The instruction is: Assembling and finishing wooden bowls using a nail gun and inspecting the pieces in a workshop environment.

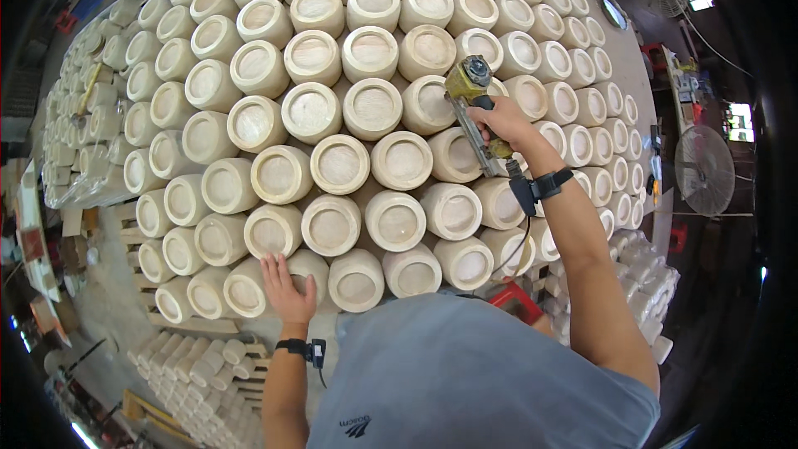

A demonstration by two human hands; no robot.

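My right hand (503, 123) is wrapped round the handle of a yellow and black air nail gun (468, 76), which has a long metal magazine. The tool is over the right-hand part of a large array of round, pale wooden pots (339, 164), each showing a flat face with a raised rim. Whether its nose touches a pot cannot be told. My left hand (289, 291) rests with fingers stretched out on the pots of the front rows, near the lower rim of one pot (273, 230). It holds nothing.
Both wrists carry black straps with small devices. A thin dark cable runs from the right one. More pots are stacked on a pallet (195, 374) at lower left and under plastic wrap (640, 283) at right. A red stool (517, 303) stands by my body; a fan (705, 169) is far right.
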